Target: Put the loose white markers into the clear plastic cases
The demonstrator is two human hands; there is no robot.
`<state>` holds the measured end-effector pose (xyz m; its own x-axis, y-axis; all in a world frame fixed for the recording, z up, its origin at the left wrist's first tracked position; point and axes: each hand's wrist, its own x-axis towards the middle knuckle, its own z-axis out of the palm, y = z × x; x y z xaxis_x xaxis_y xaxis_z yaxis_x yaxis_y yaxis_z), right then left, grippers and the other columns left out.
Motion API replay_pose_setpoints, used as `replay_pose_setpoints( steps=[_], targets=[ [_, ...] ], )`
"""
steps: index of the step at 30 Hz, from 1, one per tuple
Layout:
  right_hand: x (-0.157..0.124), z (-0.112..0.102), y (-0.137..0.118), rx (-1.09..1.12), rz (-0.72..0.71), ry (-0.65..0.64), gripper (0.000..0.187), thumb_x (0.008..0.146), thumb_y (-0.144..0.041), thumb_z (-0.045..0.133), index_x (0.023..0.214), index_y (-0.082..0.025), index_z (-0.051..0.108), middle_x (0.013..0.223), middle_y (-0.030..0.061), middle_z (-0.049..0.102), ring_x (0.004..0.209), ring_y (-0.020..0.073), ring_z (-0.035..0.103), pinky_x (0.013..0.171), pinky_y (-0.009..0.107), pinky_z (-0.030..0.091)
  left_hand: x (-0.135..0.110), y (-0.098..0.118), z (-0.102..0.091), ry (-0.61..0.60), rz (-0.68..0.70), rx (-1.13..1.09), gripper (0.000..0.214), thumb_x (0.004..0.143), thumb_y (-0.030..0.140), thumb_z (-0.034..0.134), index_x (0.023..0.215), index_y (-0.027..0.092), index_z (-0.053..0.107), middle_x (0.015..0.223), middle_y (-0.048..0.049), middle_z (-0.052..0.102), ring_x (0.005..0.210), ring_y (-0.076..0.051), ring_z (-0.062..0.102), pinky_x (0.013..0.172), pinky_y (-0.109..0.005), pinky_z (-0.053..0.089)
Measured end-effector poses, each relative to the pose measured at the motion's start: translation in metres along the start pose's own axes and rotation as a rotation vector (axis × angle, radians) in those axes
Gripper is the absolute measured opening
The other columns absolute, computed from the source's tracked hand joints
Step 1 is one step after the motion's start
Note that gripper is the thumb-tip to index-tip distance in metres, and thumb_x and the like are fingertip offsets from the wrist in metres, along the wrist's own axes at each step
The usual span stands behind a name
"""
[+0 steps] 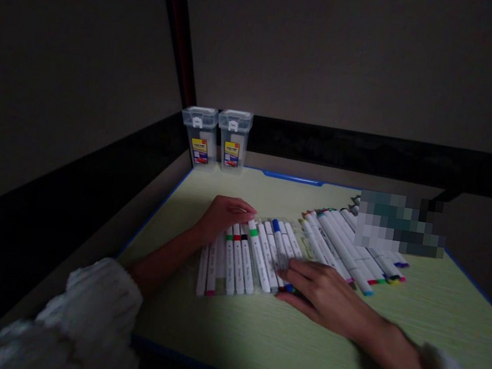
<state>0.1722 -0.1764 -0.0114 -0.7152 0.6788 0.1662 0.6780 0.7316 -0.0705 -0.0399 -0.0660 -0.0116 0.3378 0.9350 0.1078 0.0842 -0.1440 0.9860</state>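
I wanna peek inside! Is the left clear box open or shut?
Shut: the box has its lid across the top; whether the latch is fastened, I can't tell.

Your left hand (225, 215) touches the far edge of the marker row (258, 254); your right hand (324, 295) covers its near-right corner. Loose markers (342, 248) lie rightward on the counter (249, 345); two lidded boxes (231, 151) stand rear-left.

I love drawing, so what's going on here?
A person's left hand is at the top of a row of slim white markers in clear plastic, and their right hand is at its lower right end. More white markers with coloured ends lie to the right. Two clear plastic lidded boxes stand at the far left of the pale green, blue-edged table.
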Motion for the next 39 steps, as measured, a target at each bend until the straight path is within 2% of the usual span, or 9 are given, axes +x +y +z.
replay_pose_setpoints(
  steps=[4,9,12,23,28,34,39],
  targets=[
    [0.000,0.001,0.000,0.002,0.011,0.008,0.032,0.087,-0.037,0.038,0.089,-0.014,0.060,0.079,0.0075,0.059,0.068,0.0179,0.057,0.057,0.033,0.044,0.004,0.006,-0.018,0.068,-0.089,-0.005,0.021,0.057,0.026,0.071,0.071,0.011,0.067,0.072,-0.0034,0.067,0.064,-0.012,0.059,0.064,-0.026,0.049],
    [0.000,0.000,0.000,-0.007,0.021,-0.012,0.032,0.087,-0.038,0.038,0.090,-0.015,0.059,0.080,0.0073,0.059,0.069,0.0182,0.057,0.058,0.033,0.045,0.007,0.007,-0.050,0.038,-0.219,0.058,0.023,0.052,0.026,0.074,0.068,0.010,0.067,0.068,-0.0027,0.066,0.064,-0.012,0.059,0.066,-0.028,0.049],
    [0.000,0.000,0.001,-0.004,0.028,-0.018,0.032,0.087,-0.038,0.038,0.092,-0.015,0.059,0.080,0.0075,0.059,0.070,0.0189,0.058,0.058,0.034,0.045,0.005,0.006,-0.061,0.002,-0.258,0.086,0.022,0.050,0.024,0.074,0.067,0.011,0.067,0.064,-0.0013,0.066,0.061,-0.011,0.058,0.065,-0.027,0.049],
    [-0.001,0.002,0.002,-0.014,0.038,-0.024,0.033,0.088,-0.038,0.037,0.096,-0.015,0.059,0.081,0.0076,0.059,0.072,0.0195,0.058,0.060,0.035,0.047,0.001,0.008,-0.056,-0.099,-0.266,0.240,0.013,0.055,0.019,0.069,0.065,0.010,0.066,0.057,-0.0004,0.064,0.055,-0.011,0.058,0.059,-0.025,0.048],
    [-0.001,0.001,0.001,0.003,0.032,0.004,0.033,0.087,-0.039,0.038,0.094,-0.015,0.060,0.082,0.0087,0.060,0.072,0.0200,0.059,0.058,0.035,0.046,0.001,0.007,-0.055,-0.163,-0.198,0.352,0.009,0.054,0.016,0.068,0.062,0.011,0.066,0.060,-0.0021,0.066,0.057,-0.012,0.059,0.059,-0.024,0.047],
    [0.000,0.000,0.001,0.015,0.034,0.015,0.032,0.087,-0.038,0.038,0.095,-0.016,0.060,0.081,0.0081,0.060,0.071,0.0197,0.059,0.058,0.034,0.046,0.000,0.010,-0.054,-0.254,-0.154,0.425,0.016,0.054,0.017,0.068,0.067,0.009,0.066,0.061,-0.0035,0.066,0.057,-0.013,0.059,0.054,-0.023,0.045],
    [0.000,0.001,0.001,0.021,0.034,0.016,0.032,0.087,-0.038,0.038,0.095,-0.016,0.060,0.080,0.0076,0.060,0.071,0.0191,0.058,0.058,0.033,0.045,-0.002,0.013,-0.052,-0.274,-0.124,0.510,0.022,0.052,0.018,0.069,0.071,0.009,0.065,0.066,-0.0041,0.067,0.060,-0.014,0.061,0.055,-0.023,0.046]
  ],
)
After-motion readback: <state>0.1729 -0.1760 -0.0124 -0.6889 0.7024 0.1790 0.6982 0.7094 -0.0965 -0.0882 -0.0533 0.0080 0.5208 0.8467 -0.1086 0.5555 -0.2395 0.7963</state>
